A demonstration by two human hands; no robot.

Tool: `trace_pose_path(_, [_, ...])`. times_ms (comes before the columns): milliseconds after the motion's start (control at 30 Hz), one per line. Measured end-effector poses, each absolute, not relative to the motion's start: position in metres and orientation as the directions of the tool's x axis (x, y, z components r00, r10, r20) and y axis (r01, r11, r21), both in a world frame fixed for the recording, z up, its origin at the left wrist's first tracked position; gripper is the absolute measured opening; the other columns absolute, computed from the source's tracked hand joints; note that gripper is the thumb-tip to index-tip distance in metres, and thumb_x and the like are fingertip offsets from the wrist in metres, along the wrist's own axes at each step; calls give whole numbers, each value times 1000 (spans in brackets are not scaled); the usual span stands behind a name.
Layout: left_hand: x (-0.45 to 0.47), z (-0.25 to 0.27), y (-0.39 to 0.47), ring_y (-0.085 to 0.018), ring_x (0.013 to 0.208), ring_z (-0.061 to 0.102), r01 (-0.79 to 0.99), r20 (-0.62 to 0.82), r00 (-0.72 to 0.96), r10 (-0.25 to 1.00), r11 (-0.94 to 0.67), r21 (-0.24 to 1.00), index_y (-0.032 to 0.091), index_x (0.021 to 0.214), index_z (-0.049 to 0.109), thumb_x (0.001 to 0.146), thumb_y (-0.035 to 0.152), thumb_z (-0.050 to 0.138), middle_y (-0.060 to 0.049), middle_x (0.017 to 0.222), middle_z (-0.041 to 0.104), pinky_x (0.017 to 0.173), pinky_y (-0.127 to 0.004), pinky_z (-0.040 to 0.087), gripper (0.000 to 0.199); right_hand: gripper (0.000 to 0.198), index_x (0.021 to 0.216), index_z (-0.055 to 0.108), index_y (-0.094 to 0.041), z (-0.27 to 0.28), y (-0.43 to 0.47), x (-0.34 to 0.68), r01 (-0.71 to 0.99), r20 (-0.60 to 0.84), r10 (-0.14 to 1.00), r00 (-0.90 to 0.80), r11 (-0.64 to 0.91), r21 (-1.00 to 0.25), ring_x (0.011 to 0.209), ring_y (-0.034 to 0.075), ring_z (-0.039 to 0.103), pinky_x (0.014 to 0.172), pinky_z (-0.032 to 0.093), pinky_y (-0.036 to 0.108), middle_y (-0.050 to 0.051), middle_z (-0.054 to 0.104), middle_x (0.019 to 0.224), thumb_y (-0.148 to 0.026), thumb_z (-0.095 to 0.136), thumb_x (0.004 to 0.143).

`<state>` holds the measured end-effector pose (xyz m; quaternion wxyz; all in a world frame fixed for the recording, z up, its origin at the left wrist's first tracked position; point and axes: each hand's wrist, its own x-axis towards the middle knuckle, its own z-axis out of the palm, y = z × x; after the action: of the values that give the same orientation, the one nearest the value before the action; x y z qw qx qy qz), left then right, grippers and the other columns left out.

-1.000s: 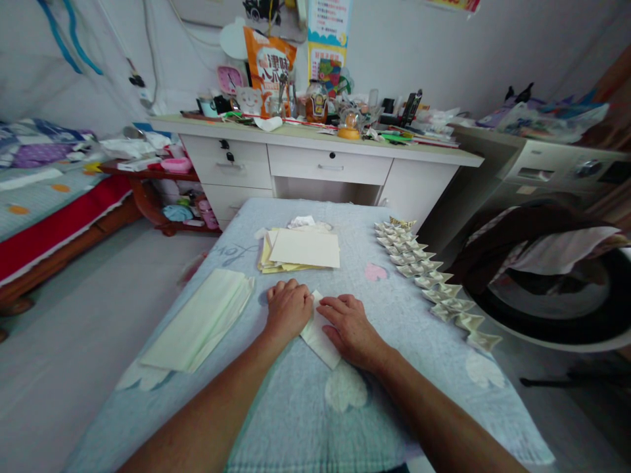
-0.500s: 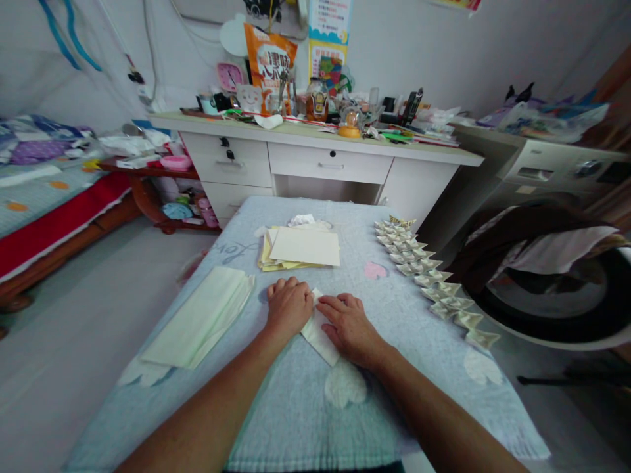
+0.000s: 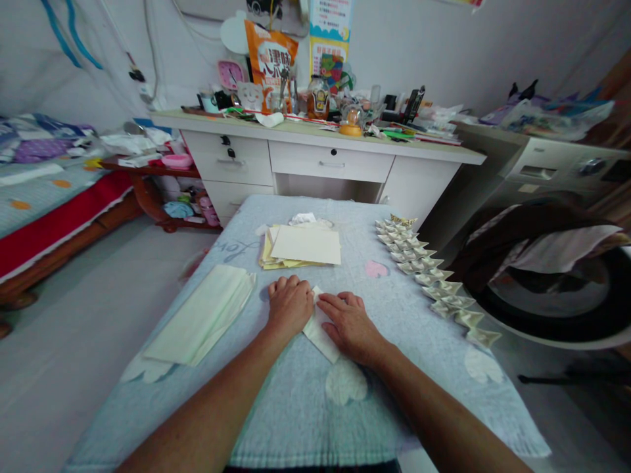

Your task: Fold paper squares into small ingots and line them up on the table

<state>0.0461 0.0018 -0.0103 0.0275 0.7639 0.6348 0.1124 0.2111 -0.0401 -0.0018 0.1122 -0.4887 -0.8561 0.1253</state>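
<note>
A small folded strip of pale paper (image 3: 319,332) lies slanted on the cloth-covered table in front of me. My left hand (image 3: 290,303) is closed at its upper left edge, fingers curled down with the thumb side against the paper; the fingertips are hidden. My right hand (image 3: 352,326) lies over the paper's right side, fingers stretched out and thumb apart, touching it. To the left rests a stack of long pale green paper (image 3: 202,315). Beyond my hands sits a pile of cream and yellow sheets (image 3: 305,245). Folded paper pieces with pointed tips (image 3: 434,276) form a long row on the right.
A light blue cloth (image 3: 296,420) with heart patterns covers the table. Crumpled white paper (image 3: 302,219) lies behind the sheet pile. A cluttered white desk (image 3: 330,164) stands behind, a washing machine (image 3: 542,171) with laundry at its open door on the right, a bed (image 3: 59,203) on the left.
Almost nothing differs. The view has shifted very slightly; both hands stay at the folded paper in the same pose.
</note>
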Motion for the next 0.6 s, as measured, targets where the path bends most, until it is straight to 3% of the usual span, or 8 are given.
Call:
trace_pose_path(400, [45, -11, 2, -27, 99, 47, 966, 143, 159, 977, -184, 182, 22, 84, 63, 90, 33, 40, -9, 99, 61, 83, -41, 29, 26, 48, 136, 46, -26, -3, -38, 211, 818, 58, 865, -498, 491, -298, 113, 27, 39, 96, 30, 43, 2, 46, 143, -29, 53, 89])
trace_pose_path(600, [43, -14, 2, -29, 99, 46, 969, 176, 112, 978, -147, 201, 22, 81, 62, 85, 41, 51, -9, 96, 59, 86, -42, 29, 23, 56, 139, 42, -22, 2, -40, 209, 804, 70, 859, -507, 500, -323, 112, 28, 38, 96, 29, 44, 5, 45, 142, -39, 55, 87])
